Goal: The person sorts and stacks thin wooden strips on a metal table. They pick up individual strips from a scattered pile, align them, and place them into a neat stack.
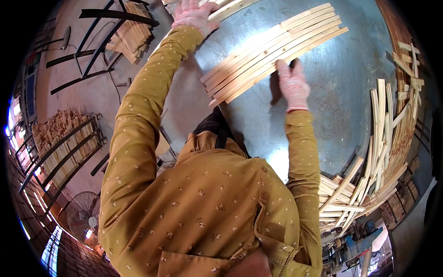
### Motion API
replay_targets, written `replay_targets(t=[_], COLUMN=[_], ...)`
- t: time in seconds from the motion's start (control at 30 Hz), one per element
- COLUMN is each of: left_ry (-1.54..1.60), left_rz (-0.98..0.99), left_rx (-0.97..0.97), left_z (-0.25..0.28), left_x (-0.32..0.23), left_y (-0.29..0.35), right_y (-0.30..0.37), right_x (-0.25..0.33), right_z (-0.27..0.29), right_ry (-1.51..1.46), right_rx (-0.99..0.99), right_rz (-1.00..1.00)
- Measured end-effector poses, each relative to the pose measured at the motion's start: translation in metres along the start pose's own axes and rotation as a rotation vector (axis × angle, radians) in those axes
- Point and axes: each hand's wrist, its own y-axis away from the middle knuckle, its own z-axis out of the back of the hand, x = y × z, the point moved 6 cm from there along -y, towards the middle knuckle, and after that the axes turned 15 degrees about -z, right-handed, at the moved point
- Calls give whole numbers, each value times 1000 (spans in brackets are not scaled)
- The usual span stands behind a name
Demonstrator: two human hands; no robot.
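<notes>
A row of pale wooden strips (277, 53) lies side by side on a shiny grey metal table (332, 115). My right hand (294, 87), in a pinkish knit glove, is just off the near edge of this row. Its thumb and fingers are apart, with nothing seen between them. At the top edge of the picture my left hand (193, 17), gloved the same way, stretches out with fingers spread. It is beside more wooden strips (228, 10), partly cut off by the picture's edge; whether it touches them I cannot tell.
Loose wooden strips (380, 120) lie in a jumble along the right side. Black metal racks (87, 60) and a stack of wood pieces (64, 138) stand at left on the floor. A fan (85, 217) is at lower left, with machinery (355, 251) at lower right.
</notes>
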Motion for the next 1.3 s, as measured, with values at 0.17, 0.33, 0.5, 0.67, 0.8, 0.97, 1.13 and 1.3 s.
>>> replay_targets(t=[0.17,0.33,0.5,0.67,0.8,0.97,1.13,1.3], left_ry=[102,-11,617,1627,1345,1563,2383,1266], left_rz=[251,48,483,919,824,1428,268,-234], left_rx=[80,-222,-741,-513,-287,-546,-1260,-1322], left_z=[2,11,-23,-176,-185,-155,47,158], left_x=[7,36,-7,-59,-67,-69,-7,-93], left_y=[-7,10,165,241,229,254,206,88], right_y=[15,-11,-106,-206,-218,-169,-67,16], right_x=[-3,-15,-16,57,81,80,7,47], right_z=[-38,0,139,155,138,174,216,144], right_ry=[-259,-232,-172,471,400,-134,-610,-259], right_rx=[117,248,-415,-714,-445,-411,-640,-119], right_rz=[-92,-68,241,382,246,545,714,814])
